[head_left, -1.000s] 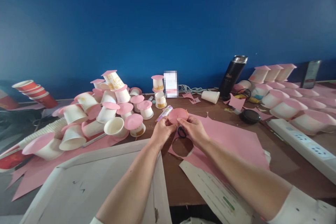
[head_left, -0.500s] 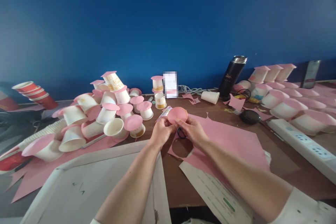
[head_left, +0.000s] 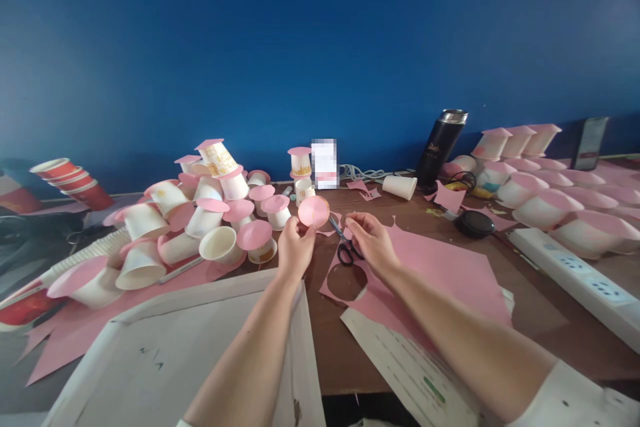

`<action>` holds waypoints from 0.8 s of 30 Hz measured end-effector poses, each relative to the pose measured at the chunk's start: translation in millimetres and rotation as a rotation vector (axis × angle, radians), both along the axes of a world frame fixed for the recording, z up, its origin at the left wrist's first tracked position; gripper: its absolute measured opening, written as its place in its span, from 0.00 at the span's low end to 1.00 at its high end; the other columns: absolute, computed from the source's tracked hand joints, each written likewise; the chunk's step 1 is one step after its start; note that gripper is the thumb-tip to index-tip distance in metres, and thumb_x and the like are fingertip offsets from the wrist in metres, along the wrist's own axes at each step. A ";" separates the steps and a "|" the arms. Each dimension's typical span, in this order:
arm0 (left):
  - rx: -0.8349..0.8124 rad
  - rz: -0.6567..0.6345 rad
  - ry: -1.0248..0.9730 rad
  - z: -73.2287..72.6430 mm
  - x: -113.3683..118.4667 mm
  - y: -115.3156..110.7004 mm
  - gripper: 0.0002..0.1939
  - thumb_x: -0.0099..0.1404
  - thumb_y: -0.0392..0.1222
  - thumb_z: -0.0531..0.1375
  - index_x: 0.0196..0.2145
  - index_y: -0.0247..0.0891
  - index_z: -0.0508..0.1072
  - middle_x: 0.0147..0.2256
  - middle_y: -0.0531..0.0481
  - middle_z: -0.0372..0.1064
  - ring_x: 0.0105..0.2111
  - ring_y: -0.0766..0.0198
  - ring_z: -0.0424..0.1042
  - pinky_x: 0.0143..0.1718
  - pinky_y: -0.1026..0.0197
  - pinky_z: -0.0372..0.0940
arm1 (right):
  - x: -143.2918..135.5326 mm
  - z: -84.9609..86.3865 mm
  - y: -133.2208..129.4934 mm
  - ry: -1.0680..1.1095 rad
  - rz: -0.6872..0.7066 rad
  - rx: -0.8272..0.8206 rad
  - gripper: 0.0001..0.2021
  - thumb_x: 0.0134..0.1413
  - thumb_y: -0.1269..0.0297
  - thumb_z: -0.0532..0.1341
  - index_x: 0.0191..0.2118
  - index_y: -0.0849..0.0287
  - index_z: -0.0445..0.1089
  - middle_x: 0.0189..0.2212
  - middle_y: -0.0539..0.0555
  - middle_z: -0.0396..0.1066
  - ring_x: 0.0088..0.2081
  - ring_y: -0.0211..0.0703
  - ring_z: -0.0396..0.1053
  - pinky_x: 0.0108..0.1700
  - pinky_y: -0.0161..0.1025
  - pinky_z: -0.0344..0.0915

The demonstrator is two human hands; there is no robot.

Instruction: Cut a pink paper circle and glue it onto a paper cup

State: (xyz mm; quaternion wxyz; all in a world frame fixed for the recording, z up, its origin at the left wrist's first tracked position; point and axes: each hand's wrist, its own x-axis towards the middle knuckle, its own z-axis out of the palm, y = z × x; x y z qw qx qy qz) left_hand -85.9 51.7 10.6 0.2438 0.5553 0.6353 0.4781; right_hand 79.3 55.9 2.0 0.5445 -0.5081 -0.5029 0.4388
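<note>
The loose white right sleeve (head_left: 560, 392) has small dark dots; a pale left cuff (head_left: 184, 423) barely shows.

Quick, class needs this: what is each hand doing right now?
Left hand: closed, holding a pink paper disc.
Right hand: fingers drawn together beside the scissors; whether they pinch anything cannot be told.

Left hand (head_left: 296, 247): raised over the desk, thumb and fingers pinched together
Right hand (head_left: 369, 235): fingertips drawn together, apart from the left
Forearms: bare, reaching forward, converging
</note>
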 end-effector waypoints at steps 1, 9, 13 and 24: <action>0.001 -0.031 0.025 -1.9 1.1 -0.3 0.08 0.57 0.44 0.60 0.33 0.39 0.69 0.31 0.49 0.72 0.32 0.60 0.70 0.34 0.61 0.59 | 1.0 0.4 1.1 -0.014 -0.027 0.006 0.16 0.48 0.51 0.62 0.36 0.58 0.70 0.19 0.46 0.64 0.19 0.34 0.59 0.19 0.33 0.55; -0.033 -0.094 0.295 -17.3 6.1 -2.8 0.14 0.61 0.41 0.55 0.46 0.37 0.67 0.40 0.43 0.71 0.40 0.55 0.71 0.43 0.55 0.62 | 7.9 -2.3 6.4 -0.011 -0.125 0.049 0.15 0.48 0.56 0.62 0.41 0.58 0.68 0.28 0.50 0.70 0.25 0.37 0.65 0.26 0.35 0.61; 0.171 -0.005 0.536 -14.7 4.1 0.9 0.14 0.65 0.37 0.51 0.46 0.37 0.69 0.45 0.40 0.66 0.46 0.54 0.68 0.48 0.55 0.61 | 8.5 -4.1 6.5 -0.027 -0.102 0.086 0.14 0.50 0.55 0.60 0.41 0.57 0.68 0.30 0.51 0.71 0.25 0.37 0.65 0.25 0.34 0.60; -0.085 0.037 0.907 -13.4 5.5 18.5 0.13 0.64 0.42 0.53 0.38 0.33 0.74 0.40 0.36 0.68 0.41 0.50 0.67 0.39 0.53 0.61 | 9.3 -8.7 6.5 -0.148 0.030 0.104 0.10 0.52 0.57 0.58 0.34 0.57 0.71 0.28 0.52 0.73 0.26 0.41 0.67 0.27 0.36 0.61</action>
